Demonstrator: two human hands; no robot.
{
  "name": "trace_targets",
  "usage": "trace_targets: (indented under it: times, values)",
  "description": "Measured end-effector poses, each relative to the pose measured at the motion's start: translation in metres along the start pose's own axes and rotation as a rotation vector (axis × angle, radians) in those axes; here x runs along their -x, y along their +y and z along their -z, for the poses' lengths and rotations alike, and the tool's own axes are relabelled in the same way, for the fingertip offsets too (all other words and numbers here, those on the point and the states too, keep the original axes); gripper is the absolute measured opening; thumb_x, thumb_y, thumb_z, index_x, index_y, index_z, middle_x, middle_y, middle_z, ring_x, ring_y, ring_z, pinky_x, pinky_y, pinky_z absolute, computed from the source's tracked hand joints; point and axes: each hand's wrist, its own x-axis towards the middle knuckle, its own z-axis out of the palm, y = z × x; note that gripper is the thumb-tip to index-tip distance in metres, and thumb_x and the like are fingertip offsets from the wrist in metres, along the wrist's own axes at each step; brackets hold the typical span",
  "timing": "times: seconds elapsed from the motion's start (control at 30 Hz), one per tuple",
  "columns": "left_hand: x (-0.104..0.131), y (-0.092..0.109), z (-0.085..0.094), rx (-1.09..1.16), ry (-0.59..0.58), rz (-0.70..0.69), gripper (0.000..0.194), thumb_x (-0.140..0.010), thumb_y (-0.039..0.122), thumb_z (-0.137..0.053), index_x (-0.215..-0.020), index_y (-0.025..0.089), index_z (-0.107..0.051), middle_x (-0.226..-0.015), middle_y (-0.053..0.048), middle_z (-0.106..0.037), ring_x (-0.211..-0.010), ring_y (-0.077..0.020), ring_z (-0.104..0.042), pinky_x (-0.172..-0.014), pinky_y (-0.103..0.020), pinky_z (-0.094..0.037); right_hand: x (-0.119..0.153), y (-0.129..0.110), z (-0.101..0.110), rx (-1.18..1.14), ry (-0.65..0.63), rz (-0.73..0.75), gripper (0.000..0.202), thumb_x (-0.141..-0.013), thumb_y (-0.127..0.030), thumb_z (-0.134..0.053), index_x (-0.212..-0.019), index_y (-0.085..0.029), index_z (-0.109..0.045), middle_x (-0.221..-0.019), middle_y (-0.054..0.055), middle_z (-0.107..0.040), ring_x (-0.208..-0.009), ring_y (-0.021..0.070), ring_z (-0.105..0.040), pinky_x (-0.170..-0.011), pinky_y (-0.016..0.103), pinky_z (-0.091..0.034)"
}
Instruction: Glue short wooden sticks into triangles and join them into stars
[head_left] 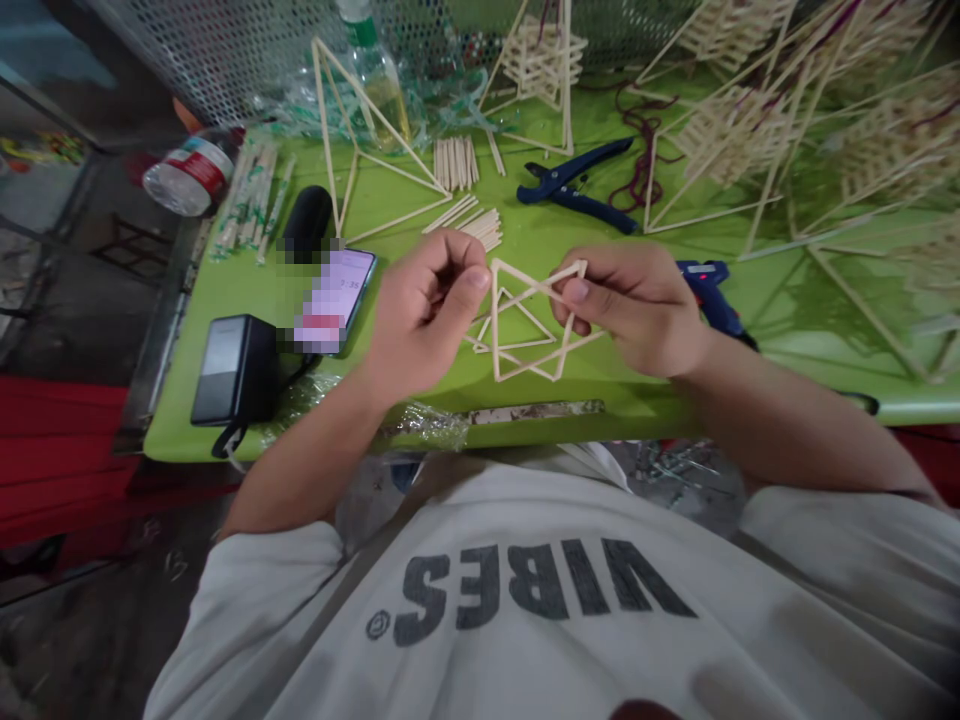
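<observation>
Between my hands is a small star-shaped frame [528, 370] of thin wooden sticks, held over the green table. My right hand [637, 305] pinches its upper right corner between thumb and fingers. At its upper left corner, my left hand [427, 310] has thumb and forefinger pressed together. A smaller stick triangle [517, 346] shows through the frame; whether it is joined to it I cannot tell. Just beyond my hands lie loose cut sticks [486, 228] and a bunch of short sticks [455, 163]. A blue glue gun [712, 300] is partly hidden behind my right wrist.
On the green table [420, 400] lie blue cutters [574, 185], purple cord [641, 140], a phone [337, 300], a black box-shaped device [234, 370] and wrapped sticks [251, 195]. A large stick frame [352, 180], bottle [375, 80] and stick structures [735, 130] stand farther back.
</observation>
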Motion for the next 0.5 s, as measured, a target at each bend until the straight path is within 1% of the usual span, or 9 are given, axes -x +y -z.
trace_targets:
  times: [0.07, 0.17, 0.23, 0.27, 0.3, 0.33, 0.4, 0.43, 0.5]
  values:
    - [-0.005, -0.006, 0.000, 0.090, 0.002, -0.010, 0.058, -0.116, 0.082, -0.070, -0.097, 0.028, -0.068, -0.069, 0.004, -0.040, -0.051, -0.0087, -0.037, -0.049, -0.028, -0.027, -0.002, 0.001, 0.000, -0.075, 0.010, -0.062, 0.052, -0.116, -0.064, -0.086, -0.084, -0.024, -0.075, -0.069, -0.002, -0.063, -0.059, 0.0139, -0.050, -0.056, 0.034, -0.036]
    - [-0.015, -0.018, 0.003, 0.265, 0.127, 0.013, 0.067, -0.112, 0.086, -0.075, -0.086, 0.027, -0.056, -0.070, 0.004, -0.038, -0.052, -0.0098, -0.028, -0.047, -0.031, -0.020, -0.004, 0.004, 0.000, -0.182, 0.086, -0.094, 0.050, -0.112, -0.061, -0.091, -0.081, -0.023, -0.078, -0.071, 0.000, -0.066, -0.059, 0.0135, -0.052, -0.056, 0.033, -0.038]
    - [-0.021, -0.024, 0.008, 0.342, 0.225, 0.049, 0.081, -0.111, 0.098, -0.062, -0.078, 0.026, -0.047, -0.067, 0.003, -0.037, -0.052, -0.0105, -0.029, -0.045, -0.034, -0.019, -0.005, 0.006, -0.001, -0.251, 0.136, -0.096, 0.047, -0.110, -0.057, -0.093, -0.080, -0.022, -0.080, -0.071, 0.000, -0.067, -0.058, 0.0130, -0.052, -0.056, 0.032, -0.038]
    - [-0.022, -0.026, 0.010, 0.359, 0.231, 0.077, 0.086, -0.110, 0.104, -0.051, -0.076, 0.026, -0.047, -0.066, 0.002, -0.040, -0.052, -0.0108, -0.034, -0.044, -0.035, -0.023, -0.005, 0.007, -0.002, -0.275, 0.153, -0.104, 0.046, -0.109, -0.056, -0.095, -0.080, -0.022, -0.081, -0.070, 0.000, -0.067, -0.059, 0.0129, -0.053, -0.057, 0.032, -0.038]
    - [-0.022, -0.026, 0.013, 0.363, 0.196, 0.113, 0.089, -0.109, 0.108, -0.043, -0.074, 0.026, -0.051, -0.066, 0.000, -0.047, -0.053, -0.0113, -0.042, -0.045, -0.035, -0.030, -0.005, 0.008, -0.002, -0.287, 0.167, -0.119, 0.045, -0.108, -0.055, -0.096, -0.080, -0.022, -0.082, -0.070, 0.001, -0.067, -0.059, 0.0131, -0.053, -0.057, 0.032, -0.038]
    - [-0.020, -0.025, 0.015, 0.354, 0.123, 0.154, 0.091, -0.107, 0.110, -0.041, -0.075, 0.026, -0.059, -0.070, -0.003, -0.057, -0.057, -0.0125, -0.053, -0.047, -0.034, -0.040, -0.005, 0.008, -0.002, -0.287, 0.175, -0.133, 0.045, -0.107, -0.055, -0.096, -0.080, -0.022, -0.082, -0.070, 0.001, -0.066, -0.059, 0.0132, -0.052, -0.057, 0.032, -0.038]
    - [-0.014, -0.019, 0.016, 0.311, -0.083, 0.235, 0.083, -0.104, 0.107, -0.059, -0.092, 0.027, -0.079, -0.088, -0.007, -0.078, -0.072, -0.0169, -0.072, -0.058, -0.035, -0.058, -0.005, 0.008, -0.002, -0.254, 0.182, -0.153, 0.047, -0.107, -0.059, -0.096, -0.080, -0.023, -0.082, -0.069, 0.001, -0.066, -0.059, 0.0141, -0.052, -0.057, 0.032, -0.037]
    - [-0.011, -0.015, 0.015, 0.288, -0.172, 0.259, 0.074, -0.102, 0.101, -0.073, -0.103, 0.028, -0.084, -0.095, -0.007, -0.082, -0.076, -0.0181, -0.076, -0.060, -0.034, -0.061, -0.005, 0.008, -0.001, -0.225, 0.185, -0.158, 0.049, -0.106, -0.062, -0.096, -0.080, -0.024, -0.081, -0.069, 0.001, -0.066, -0.059, 0.0147, -0.053, -0.057, 0.033, -0.037]
    - [-0.006, -0.006, 0.010, 0.244, -0.291, 0.268, 0.062, -0.100, 0.088, -0.089, -0.111, 0.028, -0.087, -0.089, -0.004, -0.081, -0.068, -0.0162, -0.073, -0.054, -0.031, -0.057, -0.006, 0.009, 0.000, -0.163, 0.196, -0.153, 0.053, -0.106, -0.069, -0.096, -0.080, -0.025, -0.080, -0.068, 0.001, -0.066, -0.059, 0.0156, -0.054, -0.056, 0.033, -0.037]
